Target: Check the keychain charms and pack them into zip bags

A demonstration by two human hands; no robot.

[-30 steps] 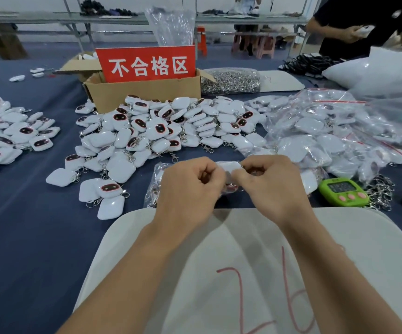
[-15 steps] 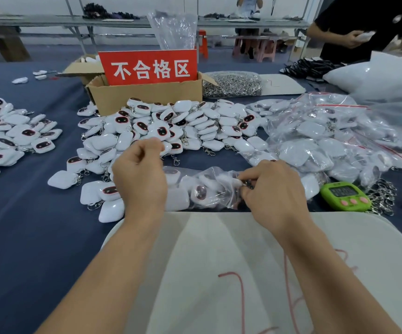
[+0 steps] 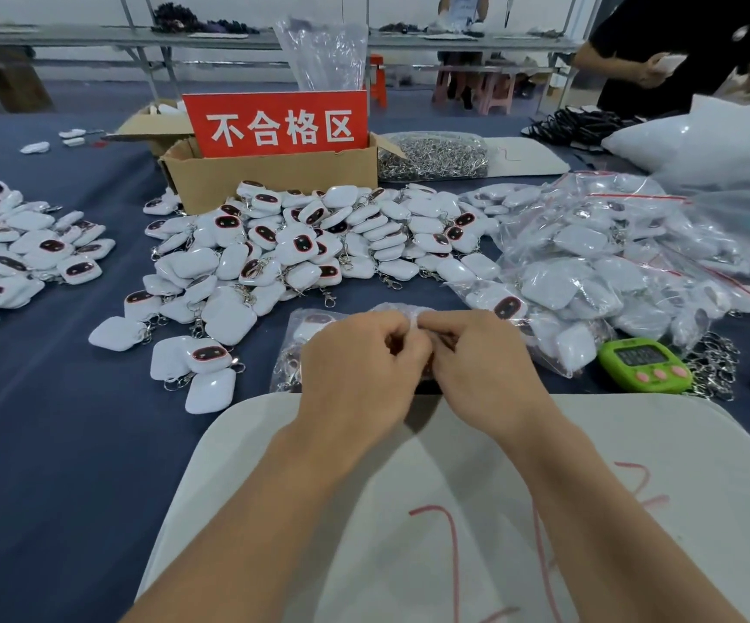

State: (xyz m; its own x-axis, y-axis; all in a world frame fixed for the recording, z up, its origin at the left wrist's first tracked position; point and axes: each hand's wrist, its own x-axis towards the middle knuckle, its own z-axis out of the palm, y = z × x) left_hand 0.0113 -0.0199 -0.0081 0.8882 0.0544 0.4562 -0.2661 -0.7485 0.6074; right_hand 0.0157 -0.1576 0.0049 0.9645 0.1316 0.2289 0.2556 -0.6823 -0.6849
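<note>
Head view: left hand (image 3: 359, 370) and right hand (image 3: 483, 366) pinch one zip bag (image 3: 292, 348), prob. sealing it.
Zip bag w/ charms (image 3: 317, 321) lies left of the green timer (image 3: 643, 370), long axis pointing at the timer. Right hand is nearer it, both hands curled on the plastic mid-bag. Vs 0.5 s ago: hands sat apart at the bag's ends — now side by side.

Dark blue tablecloth (image 3: 49, 442): matt cloth. Charms (image 3: 301, 245) heaped beyond, smooth white plastic with a soft gloss; their clasps (image 3: 329, 301) are shiny metal. Zip bag (image 3: 315, 326), centre: clear, crinkled, glinting film. Cardboard box (image 3: 274, 177), far: dull brown. Timer (image 3: 643, 370), right: glossy green plastic. Near board (image 3: 634, 442): matt white.
</note>
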